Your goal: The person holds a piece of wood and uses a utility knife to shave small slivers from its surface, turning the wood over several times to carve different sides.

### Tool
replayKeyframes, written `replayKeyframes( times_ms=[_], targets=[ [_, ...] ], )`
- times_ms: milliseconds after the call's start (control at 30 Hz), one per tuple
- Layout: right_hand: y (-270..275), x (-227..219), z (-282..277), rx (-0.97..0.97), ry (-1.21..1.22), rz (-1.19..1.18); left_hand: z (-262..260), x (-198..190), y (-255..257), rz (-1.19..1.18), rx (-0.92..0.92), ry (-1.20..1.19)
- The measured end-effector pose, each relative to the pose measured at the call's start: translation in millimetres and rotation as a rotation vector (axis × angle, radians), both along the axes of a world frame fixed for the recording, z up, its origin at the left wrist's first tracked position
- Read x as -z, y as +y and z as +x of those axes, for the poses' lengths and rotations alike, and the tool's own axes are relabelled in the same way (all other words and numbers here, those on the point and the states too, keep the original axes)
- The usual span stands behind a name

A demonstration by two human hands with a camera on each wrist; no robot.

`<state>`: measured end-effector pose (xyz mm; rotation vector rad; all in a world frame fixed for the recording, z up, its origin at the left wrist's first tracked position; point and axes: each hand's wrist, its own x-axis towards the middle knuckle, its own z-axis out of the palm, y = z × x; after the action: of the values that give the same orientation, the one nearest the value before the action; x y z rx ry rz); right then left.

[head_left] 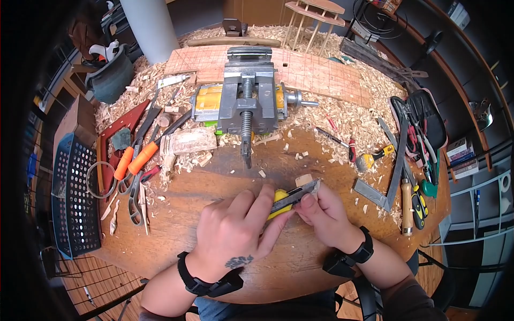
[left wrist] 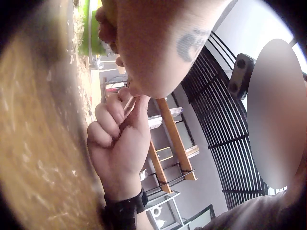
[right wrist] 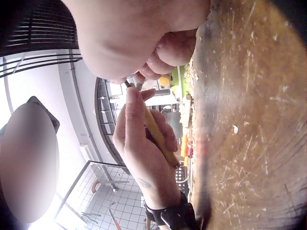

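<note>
Shavings are strewn toward twelve o'clock on the bench; should the knife, gripped by the left hand, slip, the right hand, pinching wood, could be cut.

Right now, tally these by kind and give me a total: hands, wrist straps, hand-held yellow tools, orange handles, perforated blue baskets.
Hands (left hand, right hand): 2
Wrist straps (left strap, right strap): 2
Hand-held yellow tools: 1
Orange handles: 2
Perforated blue baskets: 1
Total: 8
</note>
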<state>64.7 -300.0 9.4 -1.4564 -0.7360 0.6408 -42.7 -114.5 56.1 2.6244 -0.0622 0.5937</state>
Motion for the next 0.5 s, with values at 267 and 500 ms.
replayKeyframes(
  times_ms=[267, 500],
  targets=[
    [-0.7, 2.7, 3.5, -0.089, 0.051, 0.085, 0.3, -0.8, 2.1, -0.015, 0.05, 0.054],
    [-4.0, 0.1, 2.0, -0.047, 0.019, 0.008, -0.2, -3.0, 2.6, -0.014, 0.042, 0.048]
  ],
)
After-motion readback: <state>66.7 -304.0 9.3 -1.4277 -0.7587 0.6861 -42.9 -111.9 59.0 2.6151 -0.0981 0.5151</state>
